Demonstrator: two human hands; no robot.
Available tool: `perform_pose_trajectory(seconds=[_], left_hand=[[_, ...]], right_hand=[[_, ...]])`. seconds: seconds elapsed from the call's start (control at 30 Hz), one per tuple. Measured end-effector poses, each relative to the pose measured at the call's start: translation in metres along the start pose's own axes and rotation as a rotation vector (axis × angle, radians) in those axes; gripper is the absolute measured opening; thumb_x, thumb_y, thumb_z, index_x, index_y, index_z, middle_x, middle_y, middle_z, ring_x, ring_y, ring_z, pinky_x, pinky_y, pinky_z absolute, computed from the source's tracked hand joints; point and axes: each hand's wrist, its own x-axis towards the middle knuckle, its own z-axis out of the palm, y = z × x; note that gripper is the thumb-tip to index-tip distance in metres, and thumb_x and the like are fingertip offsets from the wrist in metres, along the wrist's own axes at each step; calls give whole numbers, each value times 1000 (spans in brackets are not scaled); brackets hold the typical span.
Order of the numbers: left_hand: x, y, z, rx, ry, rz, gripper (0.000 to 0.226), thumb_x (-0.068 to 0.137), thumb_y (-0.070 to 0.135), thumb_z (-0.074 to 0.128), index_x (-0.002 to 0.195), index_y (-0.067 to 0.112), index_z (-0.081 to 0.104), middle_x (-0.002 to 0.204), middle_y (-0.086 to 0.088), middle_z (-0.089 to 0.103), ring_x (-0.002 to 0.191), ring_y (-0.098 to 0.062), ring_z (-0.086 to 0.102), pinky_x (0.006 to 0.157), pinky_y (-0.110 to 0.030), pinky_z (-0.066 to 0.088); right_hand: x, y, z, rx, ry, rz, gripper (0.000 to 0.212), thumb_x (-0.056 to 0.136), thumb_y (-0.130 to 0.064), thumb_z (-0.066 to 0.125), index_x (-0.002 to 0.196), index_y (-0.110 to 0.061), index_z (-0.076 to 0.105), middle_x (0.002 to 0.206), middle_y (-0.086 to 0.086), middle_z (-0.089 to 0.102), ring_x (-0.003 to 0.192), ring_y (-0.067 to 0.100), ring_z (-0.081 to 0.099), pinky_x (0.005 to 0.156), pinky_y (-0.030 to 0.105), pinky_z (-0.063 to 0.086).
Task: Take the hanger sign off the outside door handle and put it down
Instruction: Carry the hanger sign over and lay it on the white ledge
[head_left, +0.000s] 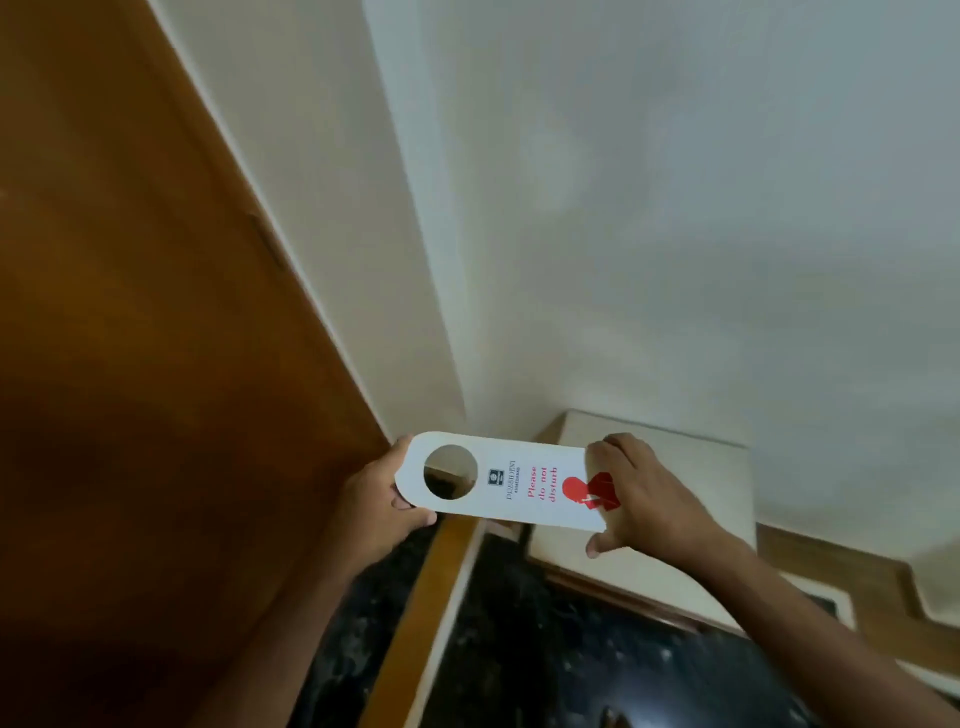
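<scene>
Both hands grip the hanger sign (511, 486) flat, long axis crosswise: left hand (371, 501) pinches the holed end, right hand (631, 499) the printed end, directly above the pale surface (691, 467), nearer the right.

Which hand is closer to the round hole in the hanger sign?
Left. The left hand grips the rounded end of the hanger sign right beside the round hole. The right hand holds the opposite end, by the red graphic, farther from the hole.
</scene>
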Motion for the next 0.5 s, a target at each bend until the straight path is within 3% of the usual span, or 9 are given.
perform_pose_trajectory(seconds=[0.13,0.33,0.5], left_hand=[[83,8,101,116,-128,-24,89,57,21,91,129,45,46,121,10,62,105,-13,62,82,-42,60],[164,-25,258,318,-189,-10,93,62,28,90,137,40,36,137,-6,48,115,-30,57,81,-44,56],[209,-72,380,389,-316,-46,95,67,32,87,142,41,30,135,-9,46,118,-30,52,84,-45,55]], right_hand=[[19,107,28,61,-92,111,96,48,-64,92,119,-15,49,126,5,45,111,21,42,81,35,48],[41,235,128,153,-112,310,99,60,-48,94,136,-18,39,142,10,36,124,24,37,99,35,46],[50,312,222,94,-91,557,104,56,-38,98,141,-23,39,147,13,37,130,32,38,103,45,49]])
